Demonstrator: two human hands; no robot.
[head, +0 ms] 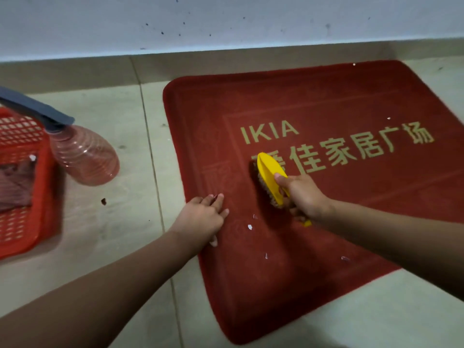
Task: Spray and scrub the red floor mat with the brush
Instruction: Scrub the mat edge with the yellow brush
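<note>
The red floor mat (326, 101) with gold lettering lies on the tiled floor, right of centre. My right hand (302, 195) grips the handle of a yellow scrub brush (270, 173), whose bristles press on the mat just below the lettering. My left hand (203, 218) rests flat on the mat's left edge, fingers spread. A pink spray bottle (84, 154) with a dark grey nozzle stands on the floor at the left, apart from both hands.
A red plastic basket (22, 177) holding a cloth sits at the far left beside the bottle. Small white scraps (249, 226) lie on the mat near my hands. A pale wall (226, 21) runs along the back.
</note>
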